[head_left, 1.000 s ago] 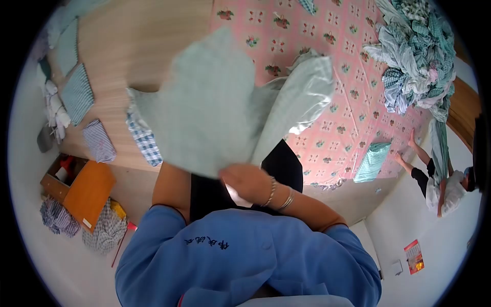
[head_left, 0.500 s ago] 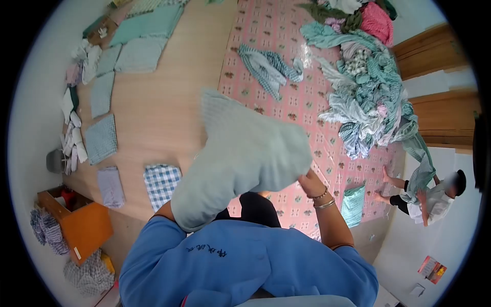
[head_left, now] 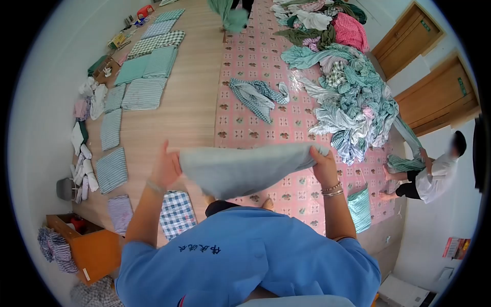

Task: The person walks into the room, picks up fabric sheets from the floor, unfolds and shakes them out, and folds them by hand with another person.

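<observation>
A folded pale grey-green cloth (head_left: 245, 169) is stretched sideways in front of my body, its lower edge sagging. My right hand (head_left: 322, 166), with bracelets at the wrist, pinches its right end, thumb on top. At the left end, my left hand (head_left: 166, 169) meets the cloth's edge with one finger pointing up; slight blur hides part of this grip. Below my left hand, a blue-and-white checked folded cloth (head_left: 177, 214) lies on the floor. A folded teal cloth (head_left: 359, 210) lies on the floor to the right of my right hand.
A large heap of tangled cloths (head_left: 358, 97) covers the right side of the pink patterned mat (head_left: 245, 138). Folded stacks (head_left: 146, 93) line the left floor. A person in white (head_left: 434, 176) sits at right with green fabric. An orange cabinet (head_left: 97, 253) stands lower left.
The cloth, earlier draped over my left forearm, is now drawn out level between my hands. My left hand has come into view. The person at right has lowered the green fabric.
</observation>
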{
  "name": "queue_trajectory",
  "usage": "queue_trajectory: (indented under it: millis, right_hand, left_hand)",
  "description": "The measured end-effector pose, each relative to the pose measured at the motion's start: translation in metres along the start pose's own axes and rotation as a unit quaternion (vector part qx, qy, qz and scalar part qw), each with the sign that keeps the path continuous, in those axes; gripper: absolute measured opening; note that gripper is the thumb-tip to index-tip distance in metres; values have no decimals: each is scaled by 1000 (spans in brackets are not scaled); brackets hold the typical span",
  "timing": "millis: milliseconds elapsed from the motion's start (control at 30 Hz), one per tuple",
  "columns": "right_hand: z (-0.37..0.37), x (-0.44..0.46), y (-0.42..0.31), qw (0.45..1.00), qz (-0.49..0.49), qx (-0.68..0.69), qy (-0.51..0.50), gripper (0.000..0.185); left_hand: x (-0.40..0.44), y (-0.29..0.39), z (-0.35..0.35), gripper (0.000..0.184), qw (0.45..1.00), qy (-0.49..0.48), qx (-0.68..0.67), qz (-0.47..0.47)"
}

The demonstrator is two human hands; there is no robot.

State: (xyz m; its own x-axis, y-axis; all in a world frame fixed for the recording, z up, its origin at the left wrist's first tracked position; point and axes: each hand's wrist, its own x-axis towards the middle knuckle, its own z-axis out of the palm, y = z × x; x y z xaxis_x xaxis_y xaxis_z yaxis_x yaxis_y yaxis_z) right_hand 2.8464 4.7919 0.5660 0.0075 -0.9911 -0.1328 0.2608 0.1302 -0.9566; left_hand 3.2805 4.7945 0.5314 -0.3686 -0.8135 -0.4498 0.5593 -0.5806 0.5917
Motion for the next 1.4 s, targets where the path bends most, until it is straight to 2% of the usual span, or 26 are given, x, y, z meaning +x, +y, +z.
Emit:
queue_trajectory:
  millis: [33, 100, 167, 200, 267, 333, 367, 467, 533, 567, 600, 633, 700, 767, 800, 833, 867, 900, 1000, 1033, 1100, 1200, 1233, 1300, 1333, 1400]
  right_hand:
    - [-9, 1, 0, 999, -23, -46, -12, 19]
    - [-5, -22, -57, 992, -117, 43, 17, 19]
    - [1, -34, -80, 978, -199, 42, 40, 20]
    - [6, -34, -97, 984, -155, 10, 92, 23]
    - [3, 13, -111, 988, -58, -95, 111, 30]
    - [-62, 83, -70, 978, 87, -173, 79, 37]
    - [-69, 98, -50, 990, -11, -103, 92, 35]
    - [-83, 145, -68, 994, 24, -88, 62, 34]
    - [-90, 148, -79, 995, -75, 39, 52, 34]
    - [-87, 147, -87, 995, -75, 39, 52, 34]
    - [-87, 135, -89, 995, -68, 37, 65, 34]
    - [-89, 133, -90, 995, -67, 33, 73, 33]
    - [-89, 123, -89, 993, -74, 12, 92, 31]
    - [-99, 103, -86, 997, -10, -47, 61, 29]
    - [-106, 70, -70, 913, -168, -367, 62, 29]
    - [-113, 37, -55, 706, -301, -639, 54, 28]
    - [-109, 29, -58, 743, -189, -639, 58, 23]
    - [-156, 1, 11, 893, -68, -439, 75, 24]
    - [-161, -56, 46, 862, 290, -400, 114, 54]
    - [-143, -68, 33, 903, 293, -311, 49, 48]
    - [-158, -85, 65, 976, 213, 12, 38, 42]
    - [-166, -81, 32, 974, 209, 75, 48, 33]
    - [-171, -79, 35, 973, 217, 71, 41, 33]
    - [-182, -69, 47, 955, 274, -72, -89, 31]
    - [-187, -55, 47, 912, 266, -269, -161, 31]
    - [-176, -27, 24, 941, 227, -232, -99, 27]
  left_hand:
    - [0, 18, 10, 49, 999, -35, 13, 39]
    - [-13, 37, 99, 32, 945, 18, 155, 286]
    - [-4, 50, 142, 27, 911, 50, 252, 322]
    - [5, 52, 148, 23, 870, 84, 343, 345]
    - [55, 47, 121, 19, 846, 93, 388, 355]
    - [117, 58, 104, 18, 949, -26, 229, 214]
    - [148, 79, 104, 19, 944, -6, 248, 218]
    - [206, 66, 98, 25, 966, 43, 189, 171]
    - [211, 65, 104, 25, 965, -14, 178, 190]
    - [203, 82, 118, 26, 953, -79, 171, 236]
    - [152, 78, 178, 27, 953, -46, 209, 213]
    - [162, 79, 166, 27, 954, -43, 210, 207]
    - [169, 85, 139, 29, 932, -37, 352, 79]
    - [150, 69, 134, 27, 940, -40, 303, 153]
    - [139, 57, 138, 25, 940, -46, 253, 225]
    - [137, 46, 138, 27, 944, -67, 235, 221]
    - [133, 35, 131, 29, 947, -90, 216, 219]
    - [115, -5, 114, 28, 963, -26, 235, 127]
    - [72, -94, 70, 31, 922, 91, 376, -28]
    - [65, -115, 63, 31, 922, 97, 374, -29]
    - [45, -145, 65, 35, 971, 118, 205, 36]
    - [20, -153, 128, 33, 980, 142, 130, 49]
    - [15, -162, 120, 33, 980, 151, 122, 49]
    - [8, -175, 96, 34, 923, 123, 339, -131]
    - [13, -166, 90, 33, 921, 137, 358, -74]
    - [21, -138, 107, 33, 925, 179, 336, -7]
